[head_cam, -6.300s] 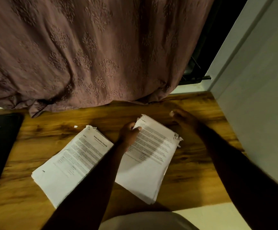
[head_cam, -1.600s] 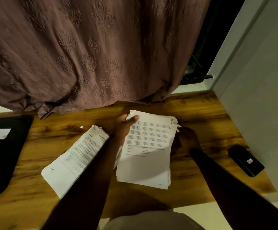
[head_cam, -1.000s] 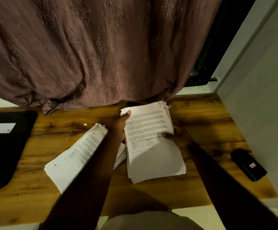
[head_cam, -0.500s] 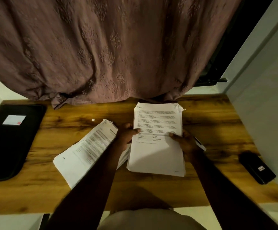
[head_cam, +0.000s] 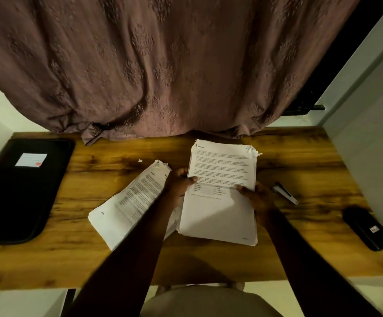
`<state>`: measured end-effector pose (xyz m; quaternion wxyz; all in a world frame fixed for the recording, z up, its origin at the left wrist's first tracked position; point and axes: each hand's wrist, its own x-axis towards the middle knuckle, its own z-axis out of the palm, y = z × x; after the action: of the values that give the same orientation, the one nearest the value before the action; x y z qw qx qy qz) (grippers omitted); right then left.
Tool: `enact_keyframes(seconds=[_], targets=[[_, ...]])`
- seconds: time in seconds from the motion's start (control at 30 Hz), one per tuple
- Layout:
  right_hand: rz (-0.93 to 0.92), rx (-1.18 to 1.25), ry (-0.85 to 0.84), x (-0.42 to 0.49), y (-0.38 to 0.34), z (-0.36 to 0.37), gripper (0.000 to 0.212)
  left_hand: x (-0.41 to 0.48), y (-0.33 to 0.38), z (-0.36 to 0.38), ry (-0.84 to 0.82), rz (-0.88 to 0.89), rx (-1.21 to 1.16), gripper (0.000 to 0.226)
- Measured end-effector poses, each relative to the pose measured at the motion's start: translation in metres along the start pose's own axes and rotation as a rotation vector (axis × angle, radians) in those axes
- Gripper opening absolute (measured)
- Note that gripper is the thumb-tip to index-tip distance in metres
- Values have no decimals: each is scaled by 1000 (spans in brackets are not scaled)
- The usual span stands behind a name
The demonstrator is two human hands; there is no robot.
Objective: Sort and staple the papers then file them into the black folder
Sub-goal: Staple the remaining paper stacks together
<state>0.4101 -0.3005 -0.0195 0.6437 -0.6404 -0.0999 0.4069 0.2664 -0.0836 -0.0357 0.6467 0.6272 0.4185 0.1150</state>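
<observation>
A thick stack of printed papers (head_cam: 220,209) stands squared up in the middle of the wooden desk (head_cam: 300,161), its top right corner torn and curled. My left hand (head_cam: 179,183) grips its left edge, thumb on the top sheet. My right hand (head_cam: 254,195) grips the right edge the same way. A second stack of papers (head_cam: 128,204) lies slanted to the left, partly under my left forearm. The black folder (head_cam: 18,195), with a small white label, lies at the desk's far left. A small stapler (head_cam: 285,192) rests just right of my right hand.
A black case (head_cam: 367,227) lies near the desk's right edge. A brown patterned curtain (head_cam: 163,65) hangs over the back of the desk. A white wall (head_cam: 369,122) closes the right side. A scrap of paper (head_cam: 140,160) lies behind the left stack.
The right stack has been turned from slanted to upright and squared. My right hand came from behind the stack to hold its right edge. The view has tilted, showing the stapler.
</observation>
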Motion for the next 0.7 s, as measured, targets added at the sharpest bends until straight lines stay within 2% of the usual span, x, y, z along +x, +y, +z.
enact_keyframes(seconds=[0.07,0.17,0.27,0.37,0.47,0.53,0.63,0.7], targets=[[1,-6,6,-3,2,6,40,-3,-1,-5,-4,-2,7,23],[-8,-13,28,-7,7,16,38,-9,0,-17,-4,-43,28,13],[-19,-10,65,-12,15,25,34,-16,3,-30,57,-12,154,18],[-13,-16,118,-20,24,37,32,-22,-2,-59,216,94,492,20],[34,25,180,-28,36,51,29,-23,-21,-103,400,182,835,37],[56,54,203,-36,46,65,29,-22,-35,-133,407,85,1028,56],[69,83,228,-47,60,89,30,-25,-40,-160,304,-109,1035,80],[58,103,222,-53,69,108,32,-28,-44,-167,249,-167,1046,82]])
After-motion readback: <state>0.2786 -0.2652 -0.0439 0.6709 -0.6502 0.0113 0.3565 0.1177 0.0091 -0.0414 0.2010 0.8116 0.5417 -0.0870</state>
